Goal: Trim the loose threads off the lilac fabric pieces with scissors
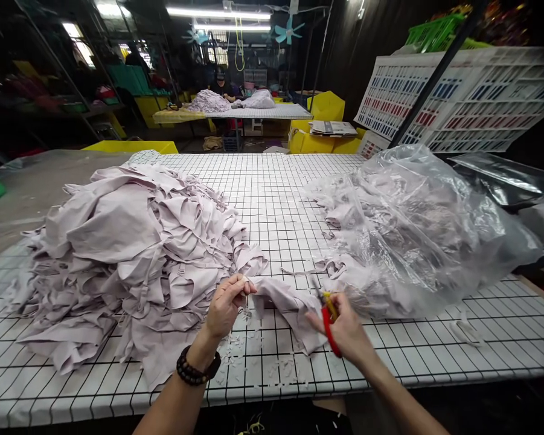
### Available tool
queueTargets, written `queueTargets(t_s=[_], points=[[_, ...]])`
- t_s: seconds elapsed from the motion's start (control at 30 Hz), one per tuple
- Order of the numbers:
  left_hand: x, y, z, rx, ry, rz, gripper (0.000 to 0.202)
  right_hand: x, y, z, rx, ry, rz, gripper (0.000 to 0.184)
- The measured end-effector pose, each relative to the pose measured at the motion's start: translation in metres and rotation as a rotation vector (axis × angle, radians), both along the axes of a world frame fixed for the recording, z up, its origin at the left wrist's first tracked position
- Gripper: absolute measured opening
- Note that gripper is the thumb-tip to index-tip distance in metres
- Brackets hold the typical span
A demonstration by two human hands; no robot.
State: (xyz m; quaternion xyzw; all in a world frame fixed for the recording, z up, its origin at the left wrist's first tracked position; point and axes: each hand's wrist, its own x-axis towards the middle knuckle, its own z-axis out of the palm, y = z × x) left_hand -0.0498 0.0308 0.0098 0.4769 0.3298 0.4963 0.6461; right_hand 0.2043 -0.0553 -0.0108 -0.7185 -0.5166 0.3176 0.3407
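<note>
Head view: left hand (226, 305), fingertips pinched together on one end of a pale lilac fabric piece (290, 305) lying between both hands; right hand (348, 333) curled round red-and-yellow-handled scissors (328, 331) by the piece's other end.

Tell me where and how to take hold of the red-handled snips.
Best by the red handle, coming from the near right side, as the right hand holds it. The handle end lies toward the wearer, while the blurred blades point away, so this should keep fingers clear of the cutting end.
</note>
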Motion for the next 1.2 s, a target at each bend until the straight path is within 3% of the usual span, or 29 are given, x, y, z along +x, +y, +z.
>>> queueTargets(t_s=[0.07, 0.13, 0.23, 0.3, 0.37, 0.47, 0.5, 0.57, 0.63, 0.73, 0.8, 0.87, 0.97, 1.03, 1.13, 1.2], points=[[0.002, 0.001, -0.003, -0.032, -0.016, 0.018, 0.024, -0.02, -0.008, -0.018, 0.049, -0.043, 0.061, 0.035], [0.002, 0.003, -0.006, -0.054, -0.036, 0.042, 0.023, -0.032, -0.013, -0.036, 0.135, -0.13, 0.093, 0.024], [-0.003, 0.004, -0.005, -0.066, -0.046, 0.071, 0.021, -0.025, -0.012, -0.038, 0.117, -0.12, 0.082, 0.014], [-0.01, 0.001, 0.003, -0.075, -0.03, 0.081, 0.02, -0.006, -0.006, -0.014, -0.023, 0.065, 0.114, 0.016], [-0.019, -0.006, 0.015, -0.08, -0.023, 0.088, 0.02, 0.016, 0.003, 0.024, -0.122, 0.286, 0.179, 0.021], [-0.031, -0.015, 0.031, -0.035, -0.053, 0.103, 0.02, 0.038, 0.031, 0.08, -0.02, 0.444, 0.289, 0.029], [-0.033, -0.014, 0.032, -0.008, -0.063, 0.12, 0.02, 0.04, 0.044, 0.092, 0.045, 0.437, 0.273, 0.03], [-0.035, -0.007, 0.027, 0.044, -0.051, 0.182, 0.021, 0.036, 0.074, 0.1, 0.028, 0.345, 0.296, 0.028], [-0.033, 0.009, 0.014, 0.085, 0.109, 0.266, 0.024, 0.027, 0.101, 0.092, -0.037, 0.157, 0.284, 0.023], [-0.029, 0.03, -0.006, 0.105, 0.562, 0.311, 0.024, 0.016, 0.117, 0.063, 0.04, -0.089, 0.082, 0.02], [-0.024, 0.033, -0.009, 0.133, 0.815, 0.308, 0.021, 0.014, 0.107, 0.042, 0.038, -0.114, 0.048, 0.021], [-0.016, 0.026, -0.005, 0.23, 0.974, 0.388, 0.023, 0.013, 0.088, 0.023, -0.067, -0.021, 0.126, 0.022], [0.004, 0.005, 0.003, 0.375, 1.042, 0.48, 0.029, 0.005, 0.061, -0.003, -0.179, 0.095, 0.233, 0.022], [0.021, -0.008, -0.002, 0.318, 0.951, 0.293, 0.029, -0.005, 0.055, -0.017, -0.165, 0.068, 0.197, 0.022], [0.045, -0.022, -0.028, 0.059, 0.792, -0.109, 0.041, -0.018, 0.058, -0.03, -0.106, 0.168, 0.144, 0.023], [0.059, -0.027, -0.047, -0.084, 0.711, -0.185, 0.047, -0.021, 0.063, -0.031, -0.071, 0.35, 0.122, 0.028]])
